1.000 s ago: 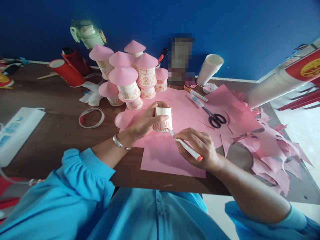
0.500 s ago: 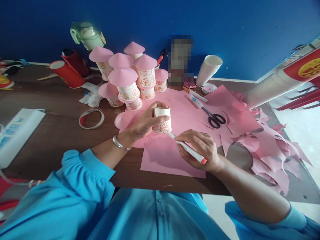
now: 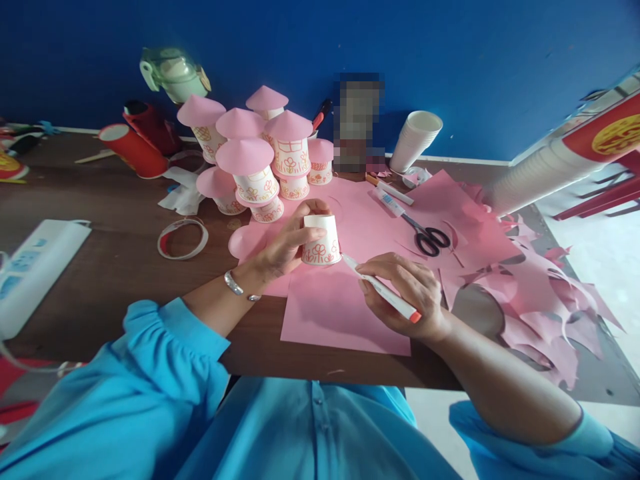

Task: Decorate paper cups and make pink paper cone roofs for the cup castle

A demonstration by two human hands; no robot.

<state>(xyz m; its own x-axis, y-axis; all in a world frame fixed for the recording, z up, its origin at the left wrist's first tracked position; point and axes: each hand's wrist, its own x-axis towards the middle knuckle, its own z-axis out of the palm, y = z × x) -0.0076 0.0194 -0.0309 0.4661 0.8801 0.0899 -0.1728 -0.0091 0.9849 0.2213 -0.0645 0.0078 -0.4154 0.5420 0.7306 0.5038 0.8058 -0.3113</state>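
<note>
An upside-down white paper cup (image 3: 321, 245) with red flowers and grass drawn round its rim is gripped by my left hand (image 3: 295, 241), thumb in front and fingers behind. My right hand (image 3: 403, 293) pinches a white marker (image 3: 387, 294) with a red end. The marker's tip is at the cup's lower right edge; whether it touches is too small to tell. Beneath both hands lie sheets of pink paper (image 3: 347, 313). Beyond my left hand stand several decorated paper-cup towers with pink cone roofs (image 3: 245, 157).
Black-handled scissors (image 3: 431, 240) and another marker (image 3: 395, 191) lie on the pink paper. Pink offcuts (image 3: 545, 313) spread at the right. Stacked white cups (image 3: 417, 141) stand near the blue wall. A tape roll (image 3: 183, 240), a red cup (image 3: 133, 151) and a power strip (image 3: 43, 270) are on the left.
My left hand has turned the cup slightly, moving its drawn flowers leftward, and the thumb has shifted higher. My right hand has moved a little to the right with the marker.
</note>
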